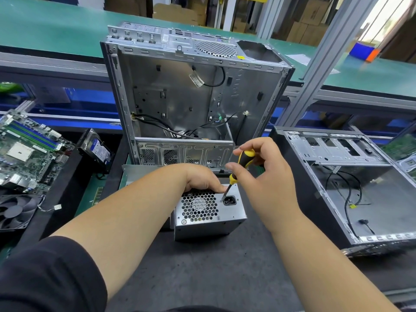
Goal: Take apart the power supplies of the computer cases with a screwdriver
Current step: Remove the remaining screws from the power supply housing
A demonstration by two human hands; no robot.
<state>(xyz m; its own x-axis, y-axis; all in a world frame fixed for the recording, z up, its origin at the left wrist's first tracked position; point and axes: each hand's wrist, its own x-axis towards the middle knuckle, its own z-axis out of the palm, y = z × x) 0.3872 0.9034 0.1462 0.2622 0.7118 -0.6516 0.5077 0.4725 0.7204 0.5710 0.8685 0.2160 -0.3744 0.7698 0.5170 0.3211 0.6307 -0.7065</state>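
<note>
On the dark mat in front of an open case (193,91), a power supply (209,212), left hand (200,179) gripping its top edge, right hand (263,174) clamped around a yellow-and-black screwdriver (238,170), tip beside the power socket (229,201), second case (351,185) at right, circuit board (27,154) at left.

No readable text on any label or sticker.

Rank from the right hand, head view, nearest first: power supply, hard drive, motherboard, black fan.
From the right hand, which grips the screwdriver:
1. Power supply, just below-left, under the tip.
2. Hard drive, further left.
3. Motherboard and black fan, far left: too close to call.
</note>
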